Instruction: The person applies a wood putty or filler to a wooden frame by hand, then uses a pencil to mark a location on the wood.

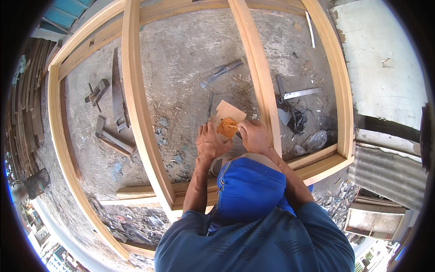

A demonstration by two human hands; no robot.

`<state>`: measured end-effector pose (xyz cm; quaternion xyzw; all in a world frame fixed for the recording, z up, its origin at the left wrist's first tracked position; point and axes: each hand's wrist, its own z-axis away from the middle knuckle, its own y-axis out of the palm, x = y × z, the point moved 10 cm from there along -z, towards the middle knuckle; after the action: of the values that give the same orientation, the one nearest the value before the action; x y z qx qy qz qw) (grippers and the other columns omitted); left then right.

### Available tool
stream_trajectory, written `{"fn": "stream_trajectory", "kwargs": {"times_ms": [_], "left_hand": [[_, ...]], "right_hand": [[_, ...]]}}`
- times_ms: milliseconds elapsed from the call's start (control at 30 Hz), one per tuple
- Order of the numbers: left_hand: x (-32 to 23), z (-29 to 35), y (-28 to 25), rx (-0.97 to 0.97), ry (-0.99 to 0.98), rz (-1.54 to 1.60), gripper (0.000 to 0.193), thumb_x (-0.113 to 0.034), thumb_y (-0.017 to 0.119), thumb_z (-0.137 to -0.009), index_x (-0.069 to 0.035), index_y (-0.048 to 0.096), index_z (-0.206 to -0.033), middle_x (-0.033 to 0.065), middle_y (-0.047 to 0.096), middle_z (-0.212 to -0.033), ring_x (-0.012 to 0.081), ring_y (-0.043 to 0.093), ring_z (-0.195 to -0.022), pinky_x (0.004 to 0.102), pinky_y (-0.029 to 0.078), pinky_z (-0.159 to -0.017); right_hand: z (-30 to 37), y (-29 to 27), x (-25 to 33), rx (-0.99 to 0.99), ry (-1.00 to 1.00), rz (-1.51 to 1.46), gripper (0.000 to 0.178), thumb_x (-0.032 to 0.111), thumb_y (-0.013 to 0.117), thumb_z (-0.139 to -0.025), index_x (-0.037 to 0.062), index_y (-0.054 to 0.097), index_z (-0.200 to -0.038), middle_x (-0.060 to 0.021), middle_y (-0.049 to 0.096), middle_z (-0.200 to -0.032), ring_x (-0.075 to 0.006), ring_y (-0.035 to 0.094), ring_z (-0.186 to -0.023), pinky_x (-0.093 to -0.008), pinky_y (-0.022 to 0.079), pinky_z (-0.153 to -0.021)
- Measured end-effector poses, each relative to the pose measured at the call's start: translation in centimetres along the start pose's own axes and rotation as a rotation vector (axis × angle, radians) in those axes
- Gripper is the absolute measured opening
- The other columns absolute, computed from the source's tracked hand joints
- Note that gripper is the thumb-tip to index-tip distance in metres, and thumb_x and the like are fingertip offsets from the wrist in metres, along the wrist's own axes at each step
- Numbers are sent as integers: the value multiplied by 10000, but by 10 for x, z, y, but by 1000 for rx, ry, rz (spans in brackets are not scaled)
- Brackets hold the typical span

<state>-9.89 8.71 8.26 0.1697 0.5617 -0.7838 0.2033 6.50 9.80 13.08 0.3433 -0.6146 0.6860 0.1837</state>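
A small flat piece of board (231, 110) carries a mound of orange paste (227, 128) in front of my body. My left hand (211, 141) grips the board's left edge, thumb toward the paste. On the other side, my right hand (254, 136) is closed in a pinch on what looks like a thin stick (234, 126), its tip in the paste. My fingers hide most of the stick. Both hands are inside a light wooden frame, between two of its bars (136, 90) (256, 59).
A chisel (222, 72) lies beyond my hands. Left are a handsaw (118, 90), a hand plane (97, 93) and a hammer (111, 136). Right are a try square (301, 93) and plastic bags (316, 141). Stacked planks (27, 104) stand at far left.
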Motion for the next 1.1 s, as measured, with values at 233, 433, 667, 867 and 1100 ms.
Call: {"fn": "stream_trajectory", "kwargs": {"times_ms": [233,433,667,867,1100], "left_hand": [[-5,-1,-6,-43,42,-3,944,-385,781,-637,30,433,-1410,216,589,-1208,398,536,-1140,461,475,-999],[-4,-2,1,-33,45,29,972,-386,785,-625,21,427,-1431,221,590,-1213,403,538,-1148,457,472,-1002],[-3,-1,-2,-6,41,18,1003,-386,788,-627,12,395,-1460,210,591,-1239,399,530,-1166,465,459,-1027],[-5,-3,-3,-14,30,40,994,-375,779,-632,12,394,-1463,214,593,-1253,401,529,-1169,464,455,-1038],[-3,-6,-7,-65,37,32,969,-375,774,-635,18,412,-1444,227,597,-1240,410,527,-1173,464,455,-1041]], "right_hand": [[3,-13,-5,20,122,99,86,114,606,-918,47,654,-942,-159,685,-889,-391,655,-876,-486,516,-775],[-1,-19,7,-22,-1,67,90,126,606,-918,52,657,-926,-157,687,-889,-385,651,-846,-493,514,-769],[5,-11,-3,12,-58,64,76,118,616,-905,51,648,-924,-143,677,-885,-374,637,-877,-485,501,-801],[2,-33,-7,-143,-5,60,66,63,652,-877,57,635,-940,-155,642,-874,-389,602,-880,-494,480,-785],[3,-46,-17,-146,58,6,74,53,669,-870,59,635,-935,-170,656,-911,-388,616,-918,-490,488,-798]]}}
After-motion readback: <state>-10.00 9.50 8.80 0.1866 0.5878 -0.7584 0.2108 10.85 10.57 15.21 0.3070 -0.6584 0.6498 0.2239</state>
